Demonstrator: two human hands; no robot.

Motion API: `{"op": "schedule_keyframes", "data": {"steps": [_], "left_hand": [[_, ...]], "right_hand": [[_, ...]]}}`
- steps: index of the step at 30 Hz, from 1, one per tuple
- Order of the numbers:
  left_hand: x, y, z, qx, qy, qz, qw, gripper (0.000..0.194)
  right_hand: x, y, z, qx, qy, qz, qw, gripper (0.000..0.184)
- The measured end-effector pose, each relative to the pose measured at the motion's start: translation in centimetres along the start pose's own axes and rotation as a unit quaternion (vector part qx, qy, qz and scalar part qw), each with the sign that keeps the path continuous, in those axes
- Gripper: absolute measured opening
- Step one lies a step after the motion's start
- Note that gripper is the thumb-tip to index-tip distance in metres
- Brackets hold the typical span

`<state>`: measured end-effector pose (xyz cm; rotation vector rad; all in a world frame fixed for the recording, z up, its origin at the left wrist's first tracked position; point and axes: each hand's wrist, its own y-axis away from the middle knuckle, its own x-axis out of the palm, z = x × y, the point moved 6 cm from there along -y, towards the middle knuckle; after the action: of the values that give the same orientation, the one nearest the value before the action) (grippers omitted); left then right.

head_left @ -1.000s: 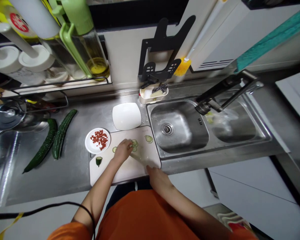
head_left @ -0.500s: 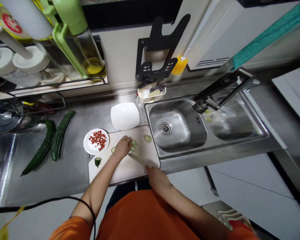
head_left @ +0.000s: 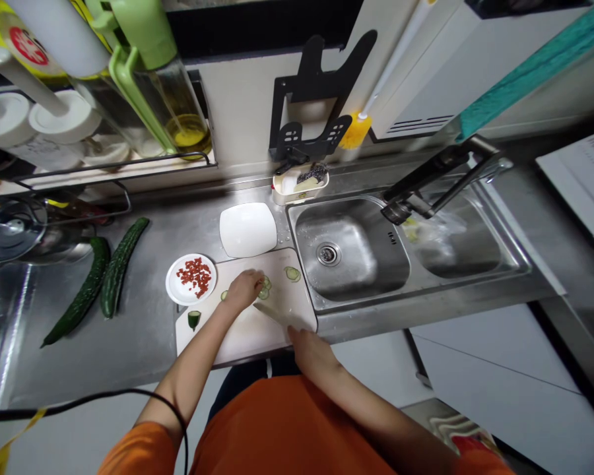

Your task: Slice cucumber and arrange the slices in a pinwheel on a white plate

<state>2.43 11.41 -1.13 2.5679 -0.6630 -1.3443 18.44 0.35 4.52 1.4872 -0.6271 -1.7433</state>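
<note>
My left hand (head_left: 244, 289) is over the cutting board (head_left: 247, 336), its fingers bunched on thin cucumber slices (head_left: 264, 288). In my right hand (head_left: 311, 351), at the board's lower right, a knife (head_left: 273, 313) is gripped by its handle. The blade lies low over the board and points toward the left hand; whether it touches the board I cannot tell. More slices (head_left: 292, 274) rest at the board's upper right, and one piece shows partly behind my left wrist. A cucumber end piece (head_left: 193, 320) sits on the left of the board.
A white plate of diced red bits (head_left: 197, 280) stands at the board's upper left, a square white plate (head_left: 248, 229) behind it. Two whole cucumbers (head_left: 119, 267) lie on the steel counter to the left. The double sink (head_left: 351, 251) with its faucet (head_left: 416, 191) is on the right.
Almost nothing differs. My left hand has shifted very slightly to the right over the slices; the knife and right hand look the same.
</note>
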Motion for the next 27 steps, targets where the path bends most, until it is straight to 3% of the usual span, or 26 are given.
{"op": "schedule_keyframes", "data": {"steps": [6,12,16,27], "left_hand": [[-0.8,0.7,-0.1,0.001,0.034,-0.030,0.999,0.013],[-1.1,3.7,2.7,-0.141,0.106,-0.105,0.979,0.015],[-0.1,5.7,4.1,-0.188,0.158,-0.141,0.959,0.017],[0.9,7.3,5.5,-0.214,0.176,-0.191,0.942,0.020]], "right_hand": [[0.0,0.0,0.0,0.001,0.002,0.007,1.000,0.043],[0.2,-0.1,-0.2,-0.006,0.000,0.007,1.000,0.044],[0.5,-0.3,-0.4,-0.009,0.004,0.007,1.000,0.045],[0.3,-0.7,-0.3,-0.018,-0.002,0.005,1.000,0.044]]}}
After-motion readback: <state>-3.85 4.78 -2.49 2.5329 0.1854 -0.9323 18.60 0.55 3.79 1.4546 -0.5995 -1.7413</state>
